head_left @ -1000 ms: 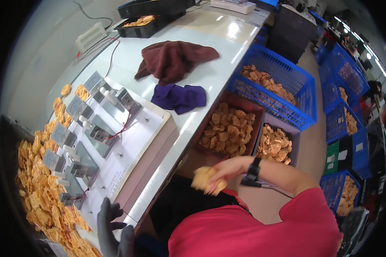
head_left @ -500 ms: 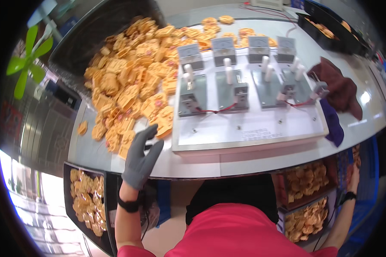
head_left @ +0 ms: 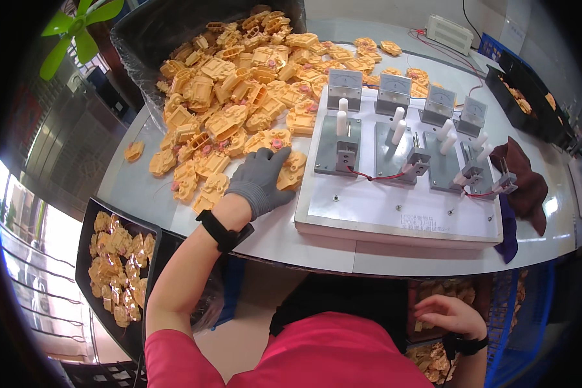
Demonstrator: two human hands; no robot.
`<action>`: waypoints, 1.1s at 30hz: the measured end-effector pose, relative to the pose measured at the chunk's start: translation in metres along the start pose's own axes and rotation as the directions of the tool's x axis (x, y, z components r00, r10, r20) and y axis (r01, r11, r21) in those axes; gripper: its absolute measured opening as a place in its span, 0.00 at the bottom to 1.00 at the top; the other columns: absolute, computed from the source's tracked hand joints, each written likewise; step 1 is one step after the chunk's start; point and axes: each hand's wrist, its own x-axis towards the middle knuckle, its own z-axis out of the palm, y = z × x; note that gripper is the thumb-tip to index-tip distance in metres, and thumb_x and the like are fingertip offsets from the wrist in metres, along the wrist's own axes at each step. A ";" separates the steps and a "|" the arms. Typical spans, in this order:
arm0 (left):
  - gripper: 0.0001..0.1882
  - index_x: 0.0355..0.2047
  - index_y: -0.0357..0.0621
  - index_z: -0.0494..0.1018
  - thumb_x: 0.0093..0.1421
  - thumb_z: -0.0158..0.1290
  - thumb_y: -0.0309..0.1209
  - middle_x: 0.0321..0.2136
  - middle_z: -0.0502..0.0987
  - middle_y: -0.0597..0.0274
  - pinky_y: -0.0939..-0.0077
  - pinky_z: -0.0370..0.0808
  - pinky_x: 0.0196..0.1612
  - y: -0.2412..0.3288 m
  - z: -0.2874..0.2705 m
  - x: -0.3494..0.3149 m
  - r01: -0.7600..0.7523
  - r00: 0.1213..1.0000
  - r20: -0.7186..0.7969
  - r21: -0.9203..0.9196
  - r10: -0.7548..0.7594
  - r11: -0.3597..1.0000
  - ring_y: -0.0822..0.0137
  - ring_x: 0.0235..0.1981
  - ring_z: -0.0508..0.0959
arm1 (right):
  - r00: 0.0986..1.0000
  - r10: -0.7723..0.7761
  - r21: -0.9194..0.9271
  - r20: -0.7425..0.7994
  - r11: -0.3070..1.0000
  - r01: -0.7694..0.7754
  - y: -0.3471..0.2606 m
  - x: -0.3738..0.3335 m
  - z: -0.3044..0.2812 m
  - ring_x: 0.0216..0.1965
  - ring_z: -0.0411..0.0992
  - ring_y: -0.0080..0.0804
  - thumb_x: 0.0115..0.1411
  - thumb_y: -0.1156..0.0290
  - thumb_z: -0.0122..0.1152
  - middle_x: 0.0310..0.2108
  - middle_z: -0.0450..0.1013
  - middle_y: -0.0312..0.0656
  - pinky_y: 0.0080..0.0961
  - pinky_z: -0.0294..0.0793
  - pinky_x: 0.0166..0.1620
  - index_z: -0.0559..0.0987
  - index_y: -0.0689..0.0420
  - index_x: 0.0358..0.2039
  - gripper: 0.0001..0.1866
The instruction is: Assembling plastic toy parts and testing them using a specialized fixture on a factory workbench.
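My left hand (head_left: 260, 181), in a grey glove, reaches over the near edge of a heap of yellow-orange moulded plastic housings (head_left: 223, 84). Its fingers and thumb close around one plastic housing (head_left: 293, 169) beside the white test board (head_left: 394, 226); the palm side is hidden. Bare and low, my right hand (head_left: 451, 317) is in front of my body above a bin of housings (head_left: 443, 291). Its fingers are loosely stretched and apart, and nothing shows in them. On the board stand several grey fixtures with white posts, red wires and dial meters (head_left: 345, 81).
Behind the heap leans a black plastic-lined bin (head_left: 132, 55). A black crate (head_left: 85, 252) of housings stands below the table's left edge. Brown cloth (head_left: 520, 184) lies right of the board. Black trays (head_left: 543, 123) and a pale instrument box (head_left: 449, 33) are at the back right.
My left hand has reached forward and right onto a housing at the heap's edge. My right hand has come in from the blue crate at the far right. The head view has shifted.
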 end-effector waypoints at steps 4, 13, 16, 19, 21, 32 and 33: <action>0.47 0.62 0.50 0.60 0.42 0.65 0.50 0.51 0.66 0.42 0.57 0.70 0.54 -0.007 -0.006 -0.012 0.053 0.989 0.136 -0.008 -0.051 0.999 0.44 0.53 0.68 | 0.980 -0.140 -0.248 0.144 0.953 0.173 -0.046 0.026 0.032 0.42 0.75 0.24 0.62 0.67 0.61 0.42 0.77 0.41 0.21 0.74 0.46 0.75 0.61 0.51 0.18; 0.50 0.60 0.39 0.60 0.40 0.65 0.49 0.51 0.69 0.40 0.62 0.69 0.57 -0.017 -0.002 -0.046 0.188 0.972 0.180 -0.216 -0.150 0.958 0.44 0.53 0.70 | 0.783 -0.371 -0.400 0.499 0.703 0.588 -0.106 0.077 0.092 0.44 0.76 0.37 0.65 0.64 0.57 0.45 0.75 0.46 0.29 0.74 0.49 0.75 0.60 0.50 0.17; 0.50 0.61 0.38 0.59 0.41 0.65 0.47 0.50 0.70 0.40 0.62 0.68 0.58 -0.023 -0.005 -0.059 0.161 0.986 0.100 -0.436 -0.130 0.886 0.44 0.54 0.70 | 0.756 -0.456 -0.415 0.469 0.642 0.645 -0.117 0.079 0.097 0.45 0.76 0.34 0.62 0.68 0.60 0.44 0.76 0.43 0.27 0.74 0.48 0.76 0.60 0.49 0.16; 0.53 0.65 0.36 0.53 0.44 0.69 0.43 0.58 0.64 0.41 0.66 0.64 0.62 -0.016 -0.016 -0.079 0.083 0.991 -0.018 -0.706 -0.134 0.703 0.51 0.61 0.64 | 0.796 -0.517 -0.374 0.314 0.704 0.604 -0.133 0.075 0.099 0.43 0.75 0.30 0.60 0.72 0.62 0.42 0.76 0.41 0.24 0.73 0.46 0.77 0.59 0.48 0.15; 0.59 0.67 0.34 0.46 0.44 0.72 0.39 0.62 0.58 0.46 0.68 0.59 0.65 -0.018 -0.019 -0.086 0.007 0.986 -0.085 -0.839 -0.143 0.544 0.58 0.65 0.59 | 0.750 -0.634 -0.306 0.188 0.688 0.658 -0.145 0.074 0.101 0.43 0.74 0.27 0.60 0.75 0.61 0.42 0.76 0.40 0.24 0.73 0.47 0.76 0.61 0.48 0.15; 0.56 0.69 0.44 0.42 0.47 0.68 0.27 0.58 0.61 0.58 0.67 0.68 0.58 0.034 -0.014 -0.092 -0.034 0.994 -0.014 -0.981 -0.105 -0.190 0.64 0.57 0.66 | 0.509 -0.860 -0.366 0.044 0.460 0.809 -0.170 0.121 0.151 0.38 0.74 0.30 0.55 0.69 0.69 0.48 0.69 0.42 0.25 0.73 0.42 0.66 0.55 0.58 0.32; 0.52 0.68 0.44 0.45 0.50 0.66 0.29 0.57 0.63 0.58 0.68 0.69 0.58 0.035 -0.012 -0.092 -0.034 0.997 -0.020 -0.982 -0.078 -0.187 0.63 0.57 0.67 | 0.449 -0.893 -0.418 0.022 0.400 0.816 -0.172 0.125 0.155 0.38 0.74 0.31 0.54 0.69 0.69 0.48 0.69 0.42 0.26 0.73 0.41 0.66 0.55 0.58 0.32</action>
